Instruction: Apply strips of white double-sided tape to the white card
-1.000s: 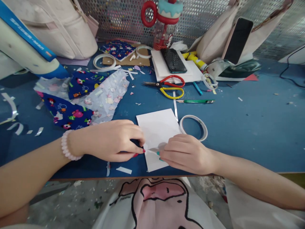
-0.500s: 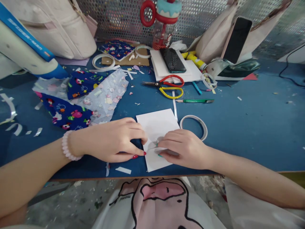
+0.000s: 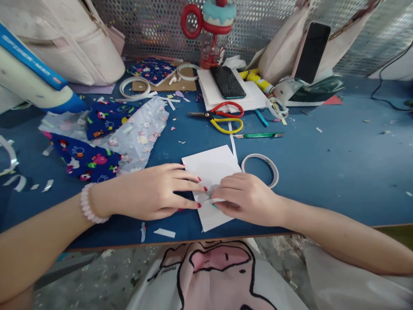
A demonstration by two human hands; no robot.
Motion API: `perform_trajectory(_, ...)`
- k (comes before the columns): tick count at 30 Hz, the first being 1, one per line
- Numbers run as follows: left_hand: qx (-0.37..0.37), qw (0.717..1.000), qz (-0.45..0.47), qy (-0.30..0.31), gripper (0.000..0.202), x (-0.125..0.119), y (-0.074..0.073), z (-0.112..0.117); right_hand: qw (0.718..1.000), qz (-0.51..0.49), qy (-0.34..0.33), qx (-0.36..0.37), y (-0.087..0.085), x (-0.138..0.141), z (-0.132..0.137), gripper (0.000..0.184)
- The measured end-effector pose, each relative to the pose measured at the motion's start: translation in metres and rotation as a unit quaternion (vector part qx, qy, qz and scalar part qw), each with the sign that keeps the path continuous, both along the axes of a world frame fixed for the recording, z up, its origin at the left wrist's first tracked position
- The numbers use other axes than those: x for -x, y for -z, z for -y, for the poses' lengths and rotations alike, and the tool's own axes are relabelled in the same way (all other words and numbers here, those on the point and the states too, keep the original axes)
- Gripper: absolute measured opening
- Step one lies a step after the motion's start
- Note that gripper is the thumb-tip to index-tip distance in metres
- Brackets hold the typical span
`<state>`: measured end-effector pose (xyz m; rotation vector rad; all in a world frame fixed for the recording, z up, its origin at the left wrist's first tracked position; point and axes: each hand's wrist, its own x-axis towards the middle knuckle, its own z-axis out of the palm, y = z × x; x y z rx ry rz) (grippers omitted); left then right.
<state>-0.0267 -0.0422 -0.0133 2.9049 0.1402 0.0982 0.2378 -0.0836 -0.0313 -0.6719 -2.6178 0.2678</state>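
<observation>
White card point(image 3: 209, 165) lies partly hidden by the right hand point(image 3: 247, 198), grip unclear.

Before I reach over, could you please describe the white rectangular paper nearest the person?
On the blue tabletop, look near the front edge to the left hand and right hand. The white rectangular paper lies partly beneath them, unlike the white paper stack beneath the flat-lying black phone.

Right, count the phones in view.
2: one phone lies on the white stack behind the scissors; the other phone stands propped up before the pale bag on the right. Others may be hidden.
</observation>
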Motion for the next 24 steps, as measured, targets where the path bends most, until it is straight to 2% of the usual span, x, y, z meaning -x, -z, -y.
perform_trajectory(10, -0.04, 0.999, 0.001, -0.01, 0.028, -0.004, -0.0055, 0.0089, 0.999, -0.022, -0.02, -0.041, 0.0008, -0.0017, 0.0006, 0.02)
perform_trajectory(17, -0.045, 0.999, 0.017, -0.011, 0.027, -0.0042, -0.0046, 0.01, 0.999, -0.012, -0.02, -0.037, 0.0015, -0.0027, -0.0004, 0.017)
perform_trajectory(24, -0.056, 0.998, -0.005, -0.011, 0.03, -0.0024, -0.0023, 0.01, 0.995, 0.054, -0.028, -0.075, -0.0029, -0.0046, -0.0049, 0.025)
